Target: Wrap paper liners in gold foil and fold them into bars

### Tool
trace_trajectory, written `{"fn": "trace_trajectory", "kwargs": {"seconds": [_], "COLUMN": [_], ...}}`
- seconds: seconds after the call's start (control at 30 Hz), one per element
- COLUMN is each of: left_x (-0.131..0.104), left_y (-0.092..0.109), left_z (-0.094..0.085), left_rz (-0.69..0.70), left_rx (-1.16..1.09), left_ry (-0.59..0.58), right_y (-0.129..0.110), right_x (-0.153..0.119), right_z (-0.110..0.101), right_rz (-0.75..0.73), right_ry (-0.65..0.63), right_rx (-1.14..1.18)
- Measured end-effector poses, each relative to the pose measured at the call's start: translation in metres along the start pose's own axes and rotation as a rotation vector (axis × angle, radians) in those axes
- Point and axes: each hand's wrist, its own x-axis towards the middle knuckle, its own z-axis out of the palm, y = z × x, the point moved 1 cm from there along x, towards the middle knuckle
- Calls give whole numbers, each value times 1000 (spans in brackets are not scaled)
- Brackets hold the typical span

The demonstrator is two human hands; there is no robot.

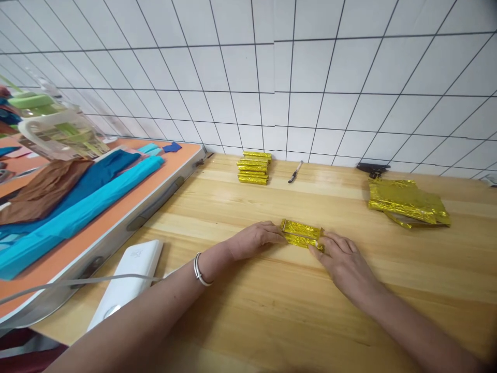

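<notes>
A sheet of shiny gold foil paper [302, 229], with its edges folded up, lies flat on the wooden table in front of me. My left hand [258, 238] grips its left end with bent fingers. At the opposite end, my right hand [339, 254] pinches the lower right corner. Farther back, near the wall, several narrow folded gold strips [253, 168] lie in a row. To the right rests a loose pile of gold foil sheets [407, 202].
A pen [295, 172] and a black clip-like object [373, 169] lie near the tiled wall. At the left, a white power bank [128, 280] with a cable sits beside an orange board [171, 160] carrying blue and brown paper [50, 189] and a clear green-lidded bottle [62, 127].
</notes>
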Motion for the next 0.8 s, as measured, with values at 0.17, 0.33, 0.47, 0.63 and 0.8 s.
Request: {"fn": "trace_trajectory", "kwargs": {"seconds": [0.17, 0.33, 0.47, 0.63, 0.8], "left_x": [-1, -2, -7, -7, -1], "left_y": [-10, -10, -10, -7, -2], "left_z": [2, 6, 8, 5, -2], "left_rz": [24, 46, 94, 140, 218], "left_rx": [28, 108, 167, 283, 377], "left_ry": [-23, 28, -8, -69, -111], "right_y": [7, 11, 14, 19, 16], "right_x": [-14, -14, -13, -13, -14], "right_z": [1, 3, 1, 2, 5], "right_rz": [31, -3, -33, -34, 7], "right_ry": [44, 86, 103, 101, 151], "right_rx": [69, 172, 220, 270, 294]}}
